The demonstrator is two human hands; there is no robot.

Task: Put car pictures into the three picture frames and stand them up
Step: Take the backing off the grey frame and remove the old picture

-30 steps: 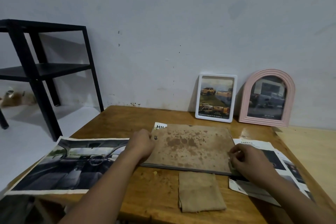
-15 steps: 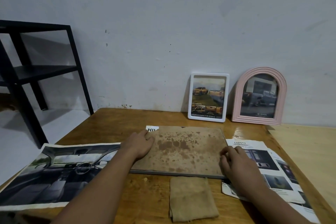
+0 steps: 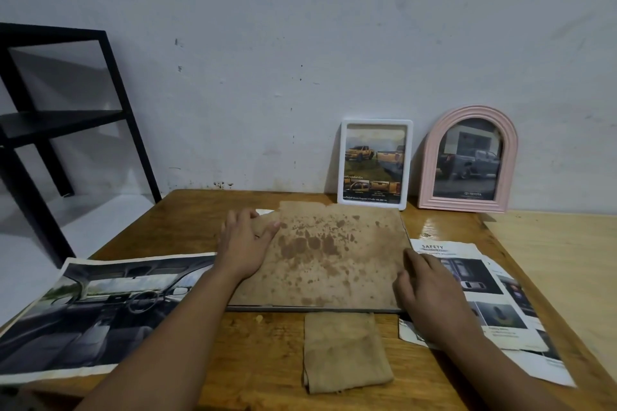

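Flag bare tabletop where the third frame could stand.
Bare wood left of the white frame, along the wall; another strip between the stained backing board and pink arched frame. Crowded: interior print left, brochure pages right, folded cloth front.

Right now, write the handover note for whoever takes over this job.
Left hand: flat on the stained backing of the third frame, which lies face down mid-table.
Right hand: at that frame's right edge; grip unclear.
Done: white frame and pink arched frame hold car pictures and stand against the wall.
Left: finish the third frame and stand it up.
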